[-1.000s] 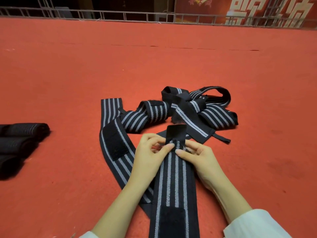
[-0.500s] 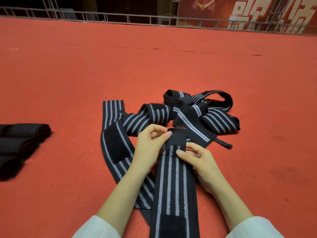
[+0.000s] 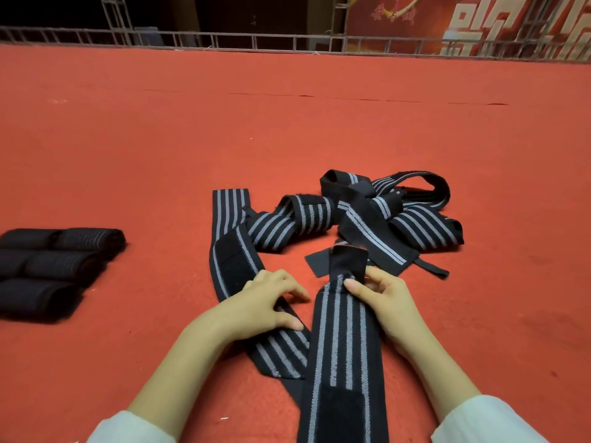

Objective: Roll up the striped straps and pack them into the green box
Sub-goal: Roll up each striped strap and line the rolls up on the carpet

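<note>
A black strap with grey stripes (image 3: 343, 334) lies flat on the red carpet, running from the bottom edge up to its plain black end tab. My right hand (image 3: 388, 302) pinches the strap's far end just below that tab. My left hand (image 3: 267, 303) rests with loosely spread fingers on a second striped strap (image 3: 230, 251) to the left. A tangled heap of more striped straps (image 3: 377, 212) lies just beyond the hands. No green box is in view.
Several rolled black straps (image 3: 51, 266) lie in rows at the left edge. Red carpet (image 3: 287, 123) stretches ahead to a metal railing (image 3: 287, 43) at the back.
My left hand has let go of the strap's end and moved left onto the neighbouring strap. My right hand still holds the end. The view has moved slightly closer.
</note>
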`<action>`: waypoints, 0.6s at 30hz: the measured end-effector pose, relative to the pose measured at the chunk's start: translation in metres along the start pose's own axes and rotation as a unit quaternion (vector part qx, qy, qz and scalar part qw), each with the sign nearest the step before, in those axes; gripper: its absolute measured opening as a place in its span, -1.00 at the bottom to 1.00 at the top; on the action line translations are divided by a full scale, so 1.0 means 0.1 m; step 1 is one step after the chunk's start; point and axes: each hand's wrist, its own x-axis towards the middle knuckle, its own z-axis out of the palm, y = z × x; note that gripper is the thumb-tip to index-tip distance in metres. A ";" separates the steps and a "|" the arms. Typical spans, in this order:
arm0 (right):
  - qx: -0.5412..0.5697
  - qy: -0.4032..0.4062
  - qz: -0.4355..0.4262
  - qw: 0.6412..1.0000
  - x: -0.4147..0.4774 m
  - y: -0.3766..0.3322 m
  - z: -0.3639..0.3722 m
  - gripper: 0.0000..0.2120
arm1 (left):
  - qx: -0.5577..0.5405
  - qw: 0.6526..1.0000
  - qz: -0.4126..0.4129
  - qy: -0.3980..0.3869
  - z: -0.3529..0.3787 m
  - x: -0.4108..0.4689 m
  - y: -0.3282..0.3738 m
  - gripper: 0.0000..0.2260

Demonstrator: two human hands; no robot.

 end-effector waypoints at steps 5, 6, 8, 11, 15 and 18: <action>0.032 -0.024 0.018 0.999 -0.02 -0.03 -0.02 -0.78 | -0.005 1.000 0.007 0.011 -0.03 0.02 -0.04 -0.80; 0.033 -0.030 0.019 0.999 -0.02 -0.04 -0.03 -0.77 | -0.006 1.000 0.013 0.023 -0.03 0.05 -0.03 -0.79; 0.038 -0.040 0.025 0.998 -0.01 -0.04 -0.04 -0.74 | -0.018 0.998 0.027 0.055 -0.05 0.10 0.00 -0.77; 0.034 -0.039 0.023 0.998 -0.01 -0.05 -0.03 -0.73 | -0.045 0.995 0.043 0.081 -0.08 0.13 -0.02 -0.77; 0.034 -0.031 0.013 0.999 -0.01 -0.04 -0.04 -0.74 | -0.003 0.983 0.036 0.179 -0.08 0.19 -0.16 -0.79; 0.034 -0.028 0.012 0.999 -0.01 -0.02 -0.04 -0.74 | 0.036 0.916 -0.054 0.396 -0.34 0.25 -0.33 -0.79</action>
